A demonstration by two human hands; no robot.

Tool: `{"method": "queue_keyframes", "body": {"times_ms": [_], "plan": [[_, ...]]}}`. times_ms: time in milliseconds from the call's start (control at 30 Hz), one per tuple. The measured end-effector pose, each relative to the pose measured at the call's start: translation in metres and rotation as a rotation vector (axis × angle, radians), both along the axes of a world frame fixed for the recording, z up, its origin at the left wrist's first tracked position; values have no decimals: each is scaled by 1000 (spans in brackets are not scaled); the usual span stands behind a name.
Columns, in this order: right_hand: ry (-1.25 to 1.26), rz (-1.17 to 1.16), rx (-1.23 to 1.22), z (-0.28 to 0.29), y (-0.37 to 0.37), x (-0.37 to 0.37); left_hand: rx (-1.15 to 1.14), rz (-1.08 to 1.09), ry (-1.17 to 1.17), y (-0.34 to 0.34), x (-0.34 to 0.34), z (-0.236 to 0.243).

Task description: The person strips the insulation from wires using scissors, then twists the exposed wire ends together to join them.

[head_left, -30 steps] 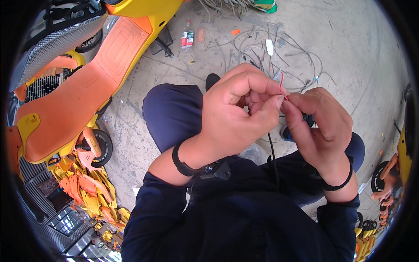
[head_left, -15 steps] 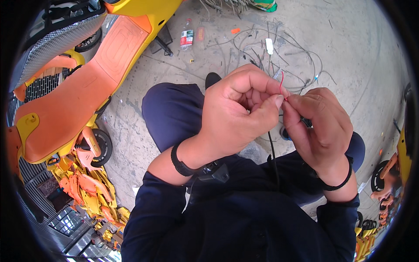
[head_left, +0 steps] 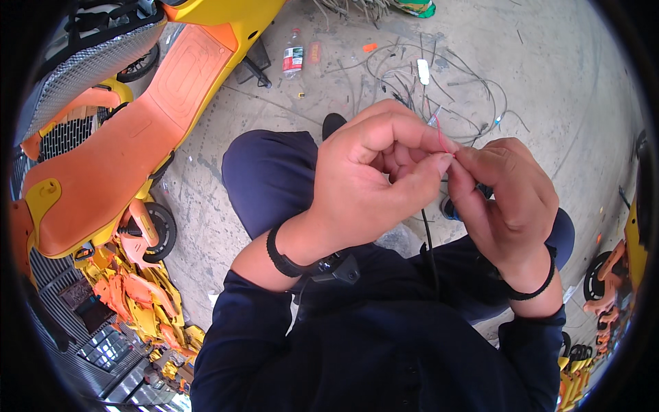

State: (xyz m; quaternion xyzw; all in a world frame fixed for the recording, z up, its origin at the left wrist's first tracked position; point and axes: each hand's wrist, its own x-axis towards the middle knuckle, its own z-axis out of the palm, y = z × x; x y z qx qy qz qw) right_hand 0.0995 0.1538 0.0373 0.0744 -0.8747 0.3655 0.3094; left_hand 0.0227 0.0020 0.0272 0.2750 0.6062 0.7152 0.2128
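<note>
A thin red wire (head_left: 440, 132) runs between my two hands, its upper part curving up above the fingertips. My left hand (head_left: 384, 165) pinches it between thumb and forefinger. Close against it, the thumb and forefinger of my right hand (head_left: 504, 192) pinch the same wire, the fingertips nearly touching. The exact spot where the wire is gripped is hidden by the fingers. Below the hands, a black cable (head_left: 428, 240) hangs down toward my lap. A small clear or whitish piece (head_left: 434, 115) shows just past the left fingers.
Loose grey cables (head_left: 480, 82) lie scattered on the concrete floor ahead, with a white plastic piece (head_left: 423, 71) among them. A clear bottle (head_left: 293, 58) stands farther left. An orange and yellow scooter body (head_left: 117, 144) fills the left side, above a heap of yellow and orange parts (head_left: 141, 292).
Both hands keep their pinch on the red wire and have shifted very slightly. The wire's upper part now leans a little more to the left.
</note>
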Motion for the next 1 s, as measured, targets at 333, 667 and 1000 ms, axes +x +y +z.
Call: {"method": "queue_keyframes", "body": {"times_ms": [333,667,1000], "plan": [[12,-11,58,0,0,0,-23,5,-49,0,0,1],[8,-20,80,0,0,1,-11,-7,-63,0,0,1],[9,-22,90,-1,-1,2,-14,-30,-140,-1,0,0]]}}
